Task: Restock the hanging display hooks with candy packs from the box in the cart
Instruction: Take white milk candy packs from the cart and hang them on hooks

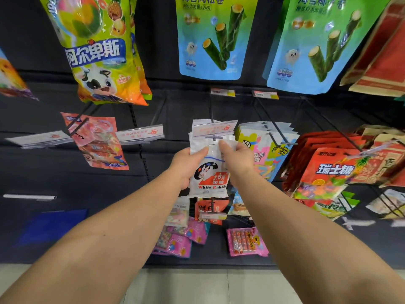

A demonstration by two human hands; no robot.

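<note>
A white White Rabbit candy pack (209,176) hangs in front of me at the middle hook (214,137), under a clear price-tag holder (215,127). My left hand (186,165) grips the pack's left side, thumb on its front. My right hand (235,157) pinches the pack's top right corner just below the hook's tip. More white packs sit behind it on the same hook. Neither the cart nor the box is in view.
Neighbouring hooks carry a pink-orange pack (98,141) on the left, colourful packs (265,148) and red Swiss candy bags (328,170) on the right. Large snack bags (210,38) hang above. Pink packs (247,241) hang below. A bare hook (140,133) juts out left of the hands.
</note>
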